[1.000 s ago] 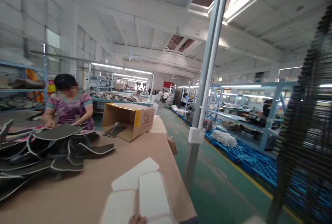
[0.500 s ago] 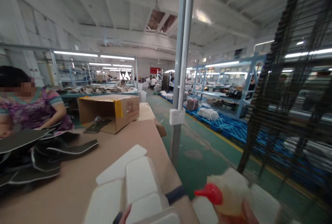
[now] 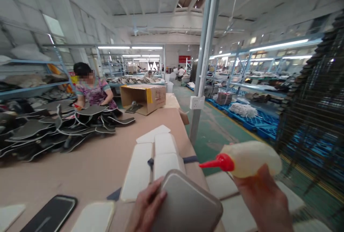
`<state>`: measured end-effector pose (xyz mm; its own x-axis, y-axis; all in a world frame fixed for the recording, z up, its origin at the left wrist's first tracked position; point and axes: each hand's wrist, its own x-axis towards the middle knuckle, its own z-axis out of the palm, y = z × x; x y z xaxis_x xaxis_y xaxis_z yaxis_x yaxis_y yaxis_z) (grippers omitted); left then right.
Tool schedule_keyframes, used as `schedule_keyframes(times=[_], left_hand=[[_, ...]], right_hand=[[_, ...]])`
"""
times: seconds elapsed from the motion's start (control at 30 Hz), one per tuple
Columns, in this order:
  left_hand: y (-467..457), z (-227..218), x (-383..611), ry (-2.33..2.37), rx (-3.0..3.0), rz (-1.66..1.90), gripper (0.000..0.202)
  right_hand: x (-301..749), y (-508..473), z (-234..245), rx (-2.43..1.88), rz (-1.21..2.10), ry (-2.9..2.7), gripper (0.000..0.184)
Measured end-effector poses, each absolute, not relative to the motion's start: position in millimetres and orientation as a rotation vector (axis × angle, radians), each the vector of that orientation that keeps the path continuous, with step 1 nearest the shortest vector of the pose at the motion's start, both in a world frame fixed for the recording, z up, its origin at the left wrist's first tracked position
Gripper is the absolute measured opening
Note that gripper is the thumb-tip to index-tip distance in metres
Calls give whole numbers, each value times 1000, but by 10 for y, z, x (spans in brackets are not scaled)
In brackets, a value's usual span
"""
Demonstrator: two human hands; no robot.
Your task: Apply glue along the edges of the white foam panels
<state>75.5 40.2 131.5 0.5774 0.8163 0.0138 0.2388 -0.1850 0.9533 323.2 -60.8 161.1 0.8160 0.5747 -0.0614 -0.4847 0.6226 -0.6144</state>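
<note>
My right hand is wrapped round a squeeze bottle of pale yellowish plastic, lying sideways with its red nozzle pointing left. Fingers of my left hand grip the left edge of a grey panel with rounded corners, tilted up in front of me. Behind that panel, white padded panels lie in overlapping rows on the brown table. More white panels lie below my right hand. A black rounded panel rests at the lower left.
A co-worker sits across the table behind a heap of dark, white-edged pieces. An open cardboard box lies on its side at the far end. A metal post with a socket stands beside the table; a dark wire rack is at right.
The view has swung left and down. The grey panel has come into sight in my left hand. The bottle now shows more fully in my right hand, its nozzle still pointing left.
</note>
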Motion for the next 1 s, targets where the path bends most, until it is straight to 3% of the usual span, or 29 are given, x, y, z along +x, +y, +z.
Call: schedule_keyframes(times=[0.17, 0.3, 0.47, 0.67, 1.0], left_hand=[[409, 1997, 587, 541, 2102, 193, 33], [335, 2252, 497, 355, 2129, -17, 25], [283, 2337, 428, 325, 1998, -140, 19], [215, 2394, 360, 249, 1979, -264, 28], [186, 2444, 295, 222, 1904, -343, 30]], right_hand=[[3200, -852, 2017, -807, 647, -446, 62], [3146, -941, 2125, -874, 692, -562, 70], [3108, -945, 2079, -930, 803, -647, 73], [3044, -889, 2016, -782, 1072, -872, 66], [2829, -903, 2071, -850, 1062, -885, 67]])
